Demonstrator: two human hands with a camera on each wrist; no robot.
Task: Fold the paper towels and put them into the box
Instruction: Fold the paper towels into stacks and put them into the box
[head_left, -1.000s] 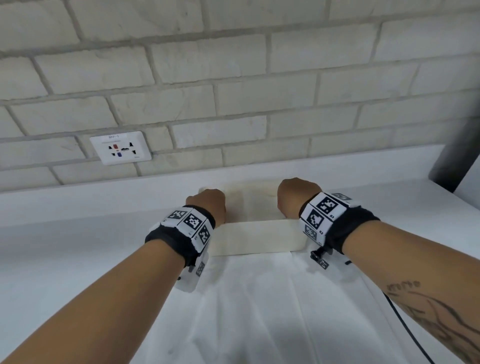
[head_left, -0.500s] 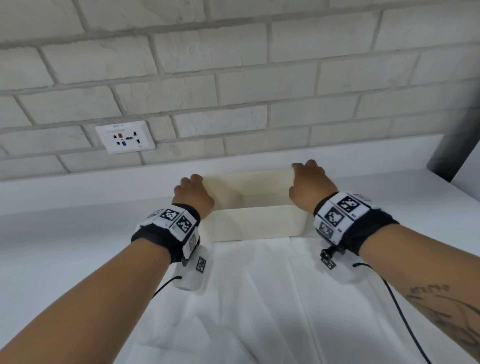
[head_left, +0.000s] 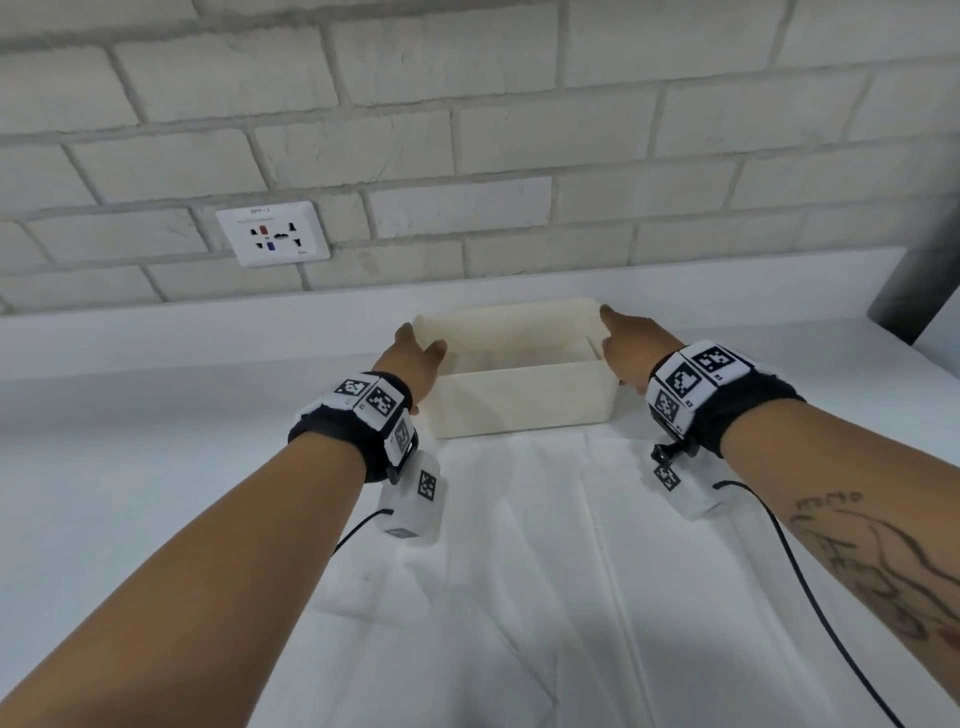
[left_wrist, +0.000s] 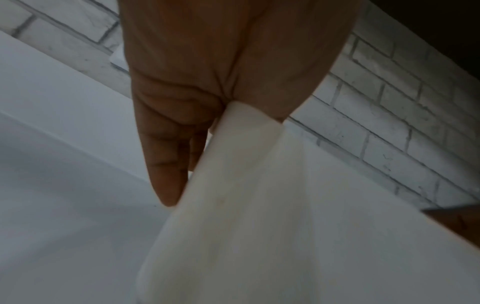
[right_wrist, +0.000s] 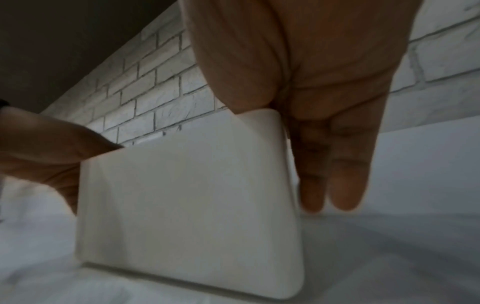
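A cream open-topped box (head_left: 524, 400) stands on the white table near the back ledge, at the far edge of a spread white paper towel (head_left: 519, 571). My left hand (head_left: 415, 348) holds the box's left end wall, thumb over the rim and fingers (left_wrist: 166, 164) straight down the outside. My right hand (head_left: 623, 343) holds the right end wall the same way, with its fingers (right_wrist: 337, 164) down the outer side. The right wrist view shows the box (right_wrist: 194, 205) resting on the towel, my left hand (right_wrist: 52, 148) at its far end. What lies inside the box is hard to make out.
A grey brick wall with a white socket plate (head_left: 272, 234) rises behind a raised white ledge (head_left: 156, 338). A dark post (head_left: 924, 280) stands at the far right. Black cables (head_left: 810, 597) trail from both wrist cameras across the towel.
A second ago both fists were down inside the box. They came up and apart, and now each holds an end wall of the box.
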